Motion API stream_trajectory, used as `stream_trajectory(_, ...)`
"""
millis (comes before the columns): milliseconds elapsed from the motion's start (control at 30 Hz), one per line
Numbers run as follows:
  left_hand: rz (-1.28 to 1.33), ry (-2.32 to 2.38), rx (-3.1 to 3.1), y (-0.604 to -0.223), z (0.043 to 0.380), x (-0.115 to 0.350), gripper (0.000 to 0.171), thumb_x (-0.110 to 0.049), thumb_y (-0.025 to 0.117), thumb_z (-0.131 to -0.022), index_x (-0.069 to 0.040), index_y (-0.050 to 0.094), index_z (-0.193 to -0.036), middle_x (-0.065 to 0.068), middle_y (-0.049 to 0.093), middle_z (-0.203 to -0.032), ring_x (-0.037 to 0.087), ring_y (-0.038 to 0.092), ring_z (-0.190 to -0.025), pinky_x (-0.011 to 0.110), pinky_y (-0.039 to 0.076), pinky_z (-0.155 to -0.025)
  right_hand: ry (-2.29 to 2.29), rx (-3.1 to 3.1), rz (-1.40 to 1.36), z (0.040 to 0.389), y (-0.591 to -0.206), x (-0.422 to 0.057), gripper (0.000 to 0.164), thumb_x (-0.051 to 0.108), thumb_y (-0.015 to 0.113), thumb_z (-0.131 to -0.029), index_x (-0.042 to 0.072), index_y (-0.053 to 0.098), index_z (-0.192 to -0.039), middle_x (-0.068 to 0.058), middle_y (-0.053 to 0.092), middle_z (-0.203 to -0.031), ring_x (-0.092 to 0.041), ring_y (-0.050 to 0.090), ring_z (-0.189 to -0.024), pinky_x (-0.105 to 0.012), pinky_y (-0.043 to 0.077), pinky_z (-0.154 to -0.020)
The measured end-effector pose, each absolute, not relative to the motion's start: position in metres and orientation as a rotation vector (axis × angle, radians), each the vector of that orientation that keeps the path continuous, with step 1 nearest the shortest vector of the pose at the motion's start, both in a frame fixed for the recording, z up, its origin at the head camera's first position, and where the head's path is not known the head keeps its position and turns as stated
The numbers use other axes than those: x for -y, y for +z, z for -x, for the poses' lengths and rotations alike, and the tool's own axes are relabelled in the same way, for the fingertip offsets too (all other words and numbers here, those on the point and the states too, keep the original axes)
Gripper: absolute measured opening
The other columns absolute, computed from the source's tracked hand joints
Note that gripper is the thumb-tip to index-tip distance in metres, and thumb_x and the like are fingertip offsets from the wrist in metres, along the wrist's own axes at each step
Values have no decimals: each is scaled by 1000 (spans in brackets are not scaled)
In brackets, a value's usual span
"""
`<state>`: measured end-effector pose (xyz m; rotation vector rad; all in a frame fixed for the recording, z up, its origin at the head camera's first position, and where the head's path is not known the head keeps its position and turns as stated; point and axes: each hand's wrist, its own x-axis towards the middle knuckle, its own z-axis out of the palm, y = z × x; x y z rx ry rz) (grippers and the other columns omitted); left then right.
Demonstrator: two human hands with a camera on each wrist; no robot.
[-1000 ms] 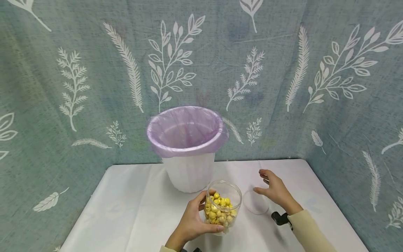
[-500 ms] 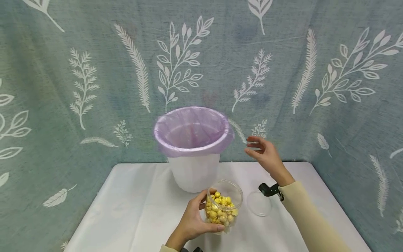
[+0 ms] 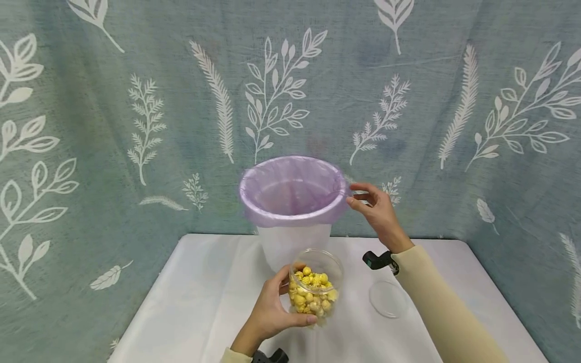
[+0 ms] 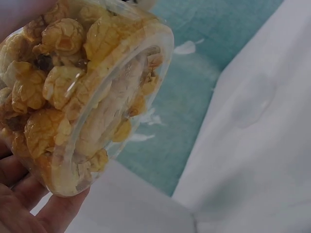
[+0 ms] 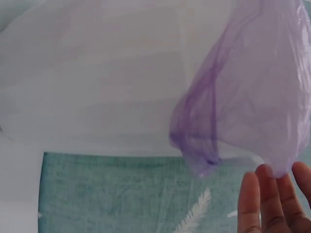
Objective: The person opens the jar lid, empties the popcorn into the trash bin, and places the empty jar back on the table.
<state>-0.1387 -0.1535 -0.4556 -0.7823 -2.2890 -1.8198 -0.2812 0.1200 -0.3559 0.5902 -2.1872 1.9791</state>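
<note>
My left hand (image 3: 271, 313) grips a clear plastic jar (image 3: 317, 292) by its side, thumb in front and fingers behind. Yellow popcorn (image 4: 63, 87) fills its lower part, and the top is uncovered. In the left wrist view the jar's round base shows, off the table. Up at the right rim of a white bin (image 3: 292, 239) is my right hand (image 3: 376, 214), its fingers nearly straight. The fingertips (image 5: 265, 171) meet the loose edge of the purple bag (image 5: 262, 97) that lines the bin and folds over its rim.
A clear round lid (image 3: 388, 299) lies flat on the white-covered table (image 3: 236, 312), right of the jar. Behind and to both sides hangs a green leaf-patterned cloth (image 3: 177, 131). The bin stands toward the table's back, just beyond the jar.
My right hand has risen from above the lid and gone left to the bin's rim. The left hand still holds the jar, now a little higher. The view has swung slightly left.
</note>
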Motion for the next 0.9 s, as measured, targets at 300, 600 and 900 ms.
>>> stream_trajectory(300,734,-1734,2285,-435,139,184,87,-21,92,-68,-16,48,-143,0,59,-135,20,59,-117,39,51,-92,2068,2125,-547,285,-358,-109,50,18,71,-93,1,55,-136,-18,55,-125,-17,62,-100,-27,50,-90)
stream_trajectory(600,679,-1713,2272,-413,139,214,89,-15,92,-68,-14,46,-145,4,57,-135,23,59,-117,38,51,-93,2246,1966,-539,287,-357,-100,51,7,71,-91,-7,51,-136,-10,55,-126,-13,61,-98,-23,51,-89)
stream_trajectory(900,616,-1608,2290,-381,145,254,87,-10,91,-68,-15,48,-144,4,56,-136,20,58,-116,34,50,-94,2216,1955,-509,287,-357,-98,50,8,73,-90,-9,53,-133,-5,63,-108,-12,61,-91,-22,51,-85)
